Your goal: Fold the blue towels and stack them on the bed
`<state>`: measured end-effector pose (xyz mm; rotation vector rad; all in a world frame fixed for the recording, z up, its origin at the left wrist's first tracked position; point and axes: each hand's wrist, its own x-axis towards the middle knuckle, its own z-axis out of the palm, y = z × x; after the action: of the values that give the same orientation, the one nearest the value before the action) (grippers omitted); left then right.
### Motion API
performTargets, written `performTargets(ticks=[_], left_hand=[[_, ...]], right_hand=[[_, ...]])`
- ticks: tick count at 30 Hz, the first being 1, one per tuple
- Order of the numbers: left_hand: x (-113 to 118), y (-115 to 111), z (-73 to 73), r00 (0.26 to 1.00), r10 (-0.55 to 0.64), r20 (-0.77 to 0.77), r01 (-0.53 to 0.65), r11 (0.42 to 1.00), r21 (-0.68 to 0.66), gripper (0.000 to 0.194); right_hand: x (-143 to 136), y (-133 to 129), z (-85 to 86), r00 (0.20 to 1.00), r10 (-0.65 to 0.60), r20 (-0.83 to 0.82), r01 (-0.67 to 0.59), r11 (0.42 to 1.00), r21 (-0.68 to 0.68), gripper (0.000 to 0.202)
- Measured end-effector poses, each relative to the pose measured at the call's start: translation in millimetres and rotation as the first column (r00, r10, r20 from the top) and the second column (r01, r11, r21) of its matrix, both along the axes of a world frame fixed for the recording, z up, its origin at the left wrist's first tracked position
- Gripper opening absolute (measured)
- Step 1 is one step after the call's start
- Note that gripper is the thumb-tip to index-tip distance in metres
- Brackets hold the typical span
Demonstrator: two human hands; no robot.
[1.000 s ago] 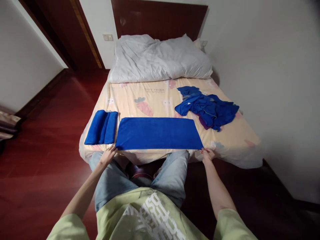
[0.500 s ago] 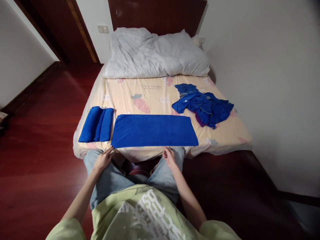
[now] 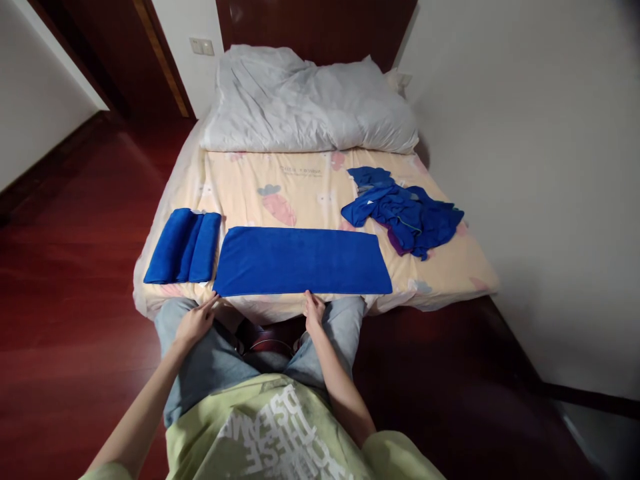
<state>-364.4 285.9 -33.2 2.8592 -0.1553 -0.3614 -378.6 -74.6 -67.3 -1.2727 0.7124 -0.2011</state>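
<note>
A blue towel (image 3: 305,261), folded into a long flat strip, lies crosswise near the front edge of the bed. My left hand (image 3: 197,323) is closed on its near left corner, fingertips pinching the cloth. Partway along the same near edge, my right hand (image 3: 314,312) also pinches the towel between thumb and fingers. Left of the strip are rolled or folded blue towels (image 3: 184,247), set side by side. A loose heap of crumpled blue cloths (image 3: 407,212) lies to the right, with a bit of purple showing underneath.
The bed has a cream sheet (image 3: 235,190) with a carrot print. A bunched white quilt (image 3: 310,107) fills the far end, against the dark headboard (image 3: 320,27). My knees touch or nearly touch the front edge. A wall (image 3: 525,167) rises on the right; reddish wooden floor (image 3: 75,300) lies left.
My right hand has moved left along the towel's near edge and now grips it. My left hand stays at the corner. The view has shifted slightly.
</note>
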Motion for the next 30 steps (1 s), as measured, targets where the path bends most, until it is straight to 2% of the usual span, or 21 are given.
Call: performTargets(ticks=[3, 6, 9, 13, 16, 18, 21, 23, 25, 27, 30], left_hand=[[1.1, -2.1, 1.3, 1.0, 0.015, 0.008, -0.016, 1.0, 0.018, 0.061], [1.7, -5.7, 4.6, 0.999, 0.032, 0.003, -0.032, 0.999, 0.034, 0.06], [1.3, -8.8, 7.8, 0.999, 0.037, -0.004, -0.037, 0.998, 0.051, 0.059], [2.7, -9.1, 10.0, 1.0, 0.0, -0.006, 0.0, 0.997, 0.079, 0.057], [12.1, -13.6, 18.5, 0.999, -0.04, -0.035, 0.046, 0.978, 0.201, 0.053], [25.8, -23.9, 31.6, 0.996, -0.071, -0.047, 0.082, 0.948, 0.307, 0.048], [59.7, -53.4, 58.2, 0.99, -0.137, -0.033, 0.139, 0.921, 0.365, 0.042], [91.4, -81.2, 74.4, 0.984, -0.177, -0.024, 0.175, 0.932, 0.317, 0.04], [129.3, -113.4, 84.9, 0.962, -0.272, 0.011, 0.261, 0.935, 0.24, 0.039], [171.5, -148.3, 88.2, 0.936, -0.351, 0.032, 0.341, 0.926, 0.162, 0.037], [235.1, -202.3, 81.2, 0.882, -0.471, 0.023, 0.47, 0.882, 0.049, 0.036]], right_hand=[[-0.8, -0.2, -2.4, 0.998, 0.005, -0.07, 0.001, 0.996, 0.086, 0.05], [-0.7, 0.2, -0.8, 0.997, 0.038, -0.067, -0.028, 0.99, 0.142, 0.049], [-0.2, 1.4, 2.5, 0.998, 0.057, -0.036, -0.051, 0.987, 0.153, 0.047], [0.2, 3.5, 4.8, 0.999, 0.026, -0.036, -0.021, 0.99, 0.137, 0.048], [0.8, 4.8, 3.2, 0.999, -0.003, -0.051, 0.009, 0.993, 0.114, 0.047], [2.0, 5.3, 0.5, 0.998, -0.022, -0.06, 0.028, 0.994, 0.107, 0.047], [4.6, 5.9, -4.9, 0.996, -0.05, -0.067, 0.058, 0.992, 0.114, 0.051], [5.9, 6.3, -8.6, 0.996, -0.058, -0.074, 0.066, 0.992, 0.108, 0.052], [5.6, 6.7, -11.8, 0.995, -0.062, -0.082, 0.069, 0.994, 0.09, 0.053], [3.9, 7.0, -14.1, 0.995, -0.063, -0.081, 0.069, 0.994, 0.082, 0.053], [0.3, 6.9, -16.0, 0.996, -0.059, -0.065, 0.066, 0.991, 0.116, 0.055]])
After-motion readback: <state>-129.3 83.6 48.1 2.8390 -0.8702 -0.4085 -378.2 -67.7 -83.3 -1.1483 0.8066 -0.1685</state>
